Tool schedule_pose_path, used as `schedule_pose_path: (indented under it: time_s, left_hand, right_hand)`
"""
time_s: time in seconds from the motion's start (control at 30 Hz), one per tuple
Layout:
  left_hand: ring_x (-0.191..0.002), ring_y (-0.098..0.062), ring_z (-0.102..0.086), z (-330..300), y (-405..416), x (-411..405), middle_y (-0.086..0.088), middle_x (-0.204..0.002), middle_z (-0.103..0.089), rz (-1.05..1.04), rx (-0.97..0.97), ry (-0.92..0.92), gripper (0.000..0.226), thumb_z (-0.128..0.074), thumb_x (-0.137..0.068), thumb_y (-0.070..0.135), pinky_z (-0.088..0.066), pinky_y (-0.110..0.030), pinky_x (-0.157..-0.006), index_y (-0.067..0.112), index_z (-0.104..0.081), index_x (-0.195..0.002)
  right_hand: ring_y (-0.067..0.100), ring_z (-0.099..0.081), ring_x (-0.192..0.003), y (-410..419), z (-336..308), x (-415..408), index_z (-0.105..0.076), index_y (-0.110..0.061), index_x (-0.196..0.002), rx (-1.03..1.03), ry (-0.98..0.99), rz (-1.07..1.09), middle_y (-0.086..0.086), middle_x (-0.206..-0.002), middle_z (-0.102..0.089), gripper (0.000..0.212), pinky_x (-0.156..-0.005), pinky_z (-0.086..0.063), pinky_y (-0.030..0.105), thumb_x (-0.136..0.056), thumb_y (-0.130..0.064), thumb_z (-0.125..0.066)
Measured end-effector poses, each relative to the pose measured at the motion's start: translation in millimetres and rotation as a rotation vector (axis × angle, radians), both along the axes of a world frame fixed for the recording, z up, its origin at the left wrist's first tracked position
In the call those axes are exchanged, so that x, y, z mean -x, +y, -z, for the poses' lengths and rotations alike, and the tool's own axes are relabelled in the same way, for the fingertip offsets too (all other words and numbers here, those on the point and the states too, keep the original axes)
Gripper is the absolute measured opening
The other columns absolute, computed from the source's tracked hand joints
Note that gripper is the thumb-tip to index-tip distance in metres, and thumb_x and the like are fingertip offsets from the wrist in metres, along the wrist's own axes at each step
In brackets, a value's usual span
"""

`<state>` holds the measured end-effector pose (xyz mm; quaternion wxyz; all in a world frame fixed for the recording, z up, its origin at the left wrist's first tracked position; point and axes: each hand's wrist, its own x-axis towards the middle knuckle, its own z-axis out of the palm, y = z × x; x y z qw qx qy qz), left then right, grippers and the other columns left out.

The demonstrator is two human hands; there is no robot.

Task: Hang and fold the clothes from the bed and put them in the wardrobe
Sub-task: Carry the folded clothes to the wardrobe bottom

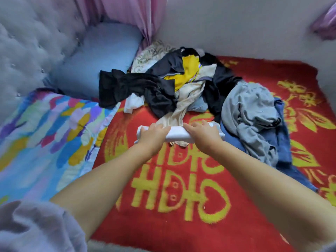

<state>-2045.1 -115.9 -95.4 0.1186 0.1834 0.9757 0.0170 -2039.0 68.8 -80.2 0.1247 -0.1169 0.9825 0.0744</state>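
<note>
**Item in hand:** white garment [177,134], folded or rolled into a narrow band lying crosswise on the red blanket [181,206], near the middle of the bed, just in front of the clothes pile [181,82].

**Grip:** left hand [153,132] on the band's left part, right hand [201,131] on its right part; both lie on top of it with fingers bent over the far edge. Whether they clamp the cloth or only press it flat cannot be told.

**Handling, as judged:** light, thin, wholly limp; no stiffness to keep its shape. Likely to sag and unfold if lifted by one end. Not fragile, not slippery on the napped blanket. Best taken at both ends together, or scooped from beneath with the fold kept shut.

**Neighbouring stock:** beige garment [183,104] running from the pile to under the white band, touching it; grey garment [252,113] and blue garment [281,135] just to the right; black garment [134,88] toward the headboard side; yellow garment [187,71] atop the pile.

**Also on the bed:** patterned quilt [45,128] along the left edge; blue pillow [96,57] at the far left corner.
</note>
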Motion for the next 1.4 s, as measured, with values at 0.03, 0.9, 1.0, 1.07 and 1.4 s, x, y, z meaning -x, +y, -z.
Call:
schedule_pose_path:
  time_s: [0.03,0.9,1.0,1.07,1.4]
  left_hand:
    - [-0.117,-0.031,-0.042,-15.6,-7.5,-4.6,-0.008,-0.13,-0.047,0.012,0.003,0.025,0.059,-0.045,-0.085,-0.005,-0.041,-0.046,-0.089,0.021,-0.037,-0.138]
    - [-0.114,-0.036,-0.051,-97.4,-185.3,-474.9,-0.013,-0.122,-0.049,-0.883,0.026,-0.003,0.051,-0.042,-0.093,0.004,-0.047,-0.046,-0.087,0.022,-0.036,-0.14]
    - [-0.119,-0.036,-0.05,-97.6,-210.9,-562.8,-0.013,-0.129,-0.048,-1.016,0.017,-0.008,0.051,-0.043,-0.095,0.009,-0.046,-0.045,-0.091,0.023,-0.035,-0.143]
    - [-0.118,-0.037,-0.05,-96.0,-226.4,-625.2,-0.014,-0.128,-0.047,-1.094,0.03,-0.031,0.054,-0.043,-0.094,0.006,-0.045,-0.043,-0.091,0.021,-0.032,-0.145]
    - [-0.115,-0.036,-0.05,-81.6,-287.2,-949.6,-0.013,-0.131,-0.046,-1.404,0.08,-0.214,0.063,-0.044,-0.094,0.006,-0.046,-0.045,-0.092,0.025,-0.022,-0.15]
  right_hand:
    - [0.035,-0.046,-0.116,-5.4,-17.3,-3.5,-0.033,-0.027,-0.139,0.004,0.013,-0.018,0.005,-0.124,-0.05,0.064,-0.069,-0.037,0.039,-0.084,-0.008,-0.058]
    - [0.029,-0.041,-0.125,-260.1,-95.0,-303.6,-0.027,-0.038,-0.141,-0.074,-0.06,-1.046,0.0,-0.132,-0.044,0.063,-0.081,-0.043,0.047,-0.089,-0.007,-0.046]
    - [0.032,-0.042,-0.125,-307.4,-96.9,-380.2,-0.027,-0.037,-0.142,-0.072,-0.069,-1.171,0.002,-0.133,-0.044,0.061,-0.092,-0.042,0.053,-0.091,-0.009,-0.044]
    - [0.033,-0.043,-0.125,-337.1,-97.1,-437.8,-0.029,-0.035,-0.143,-0.068,-0.07,-1.256,0.004,-0.135,-0.043,0.054,-0.094,-0.042,0.054,-0.094,-0.022,-0.046]
    - [0.033,-0.041,-0.127,-452.6,-68.9,-745.7,-0.018,-0.039,-0.148,-0.09,-0.186,-1.604,0.002,-0.142,-0.039,0.069,-0.093,-0.045,0.055,-0.093,-0.013,-0.05]
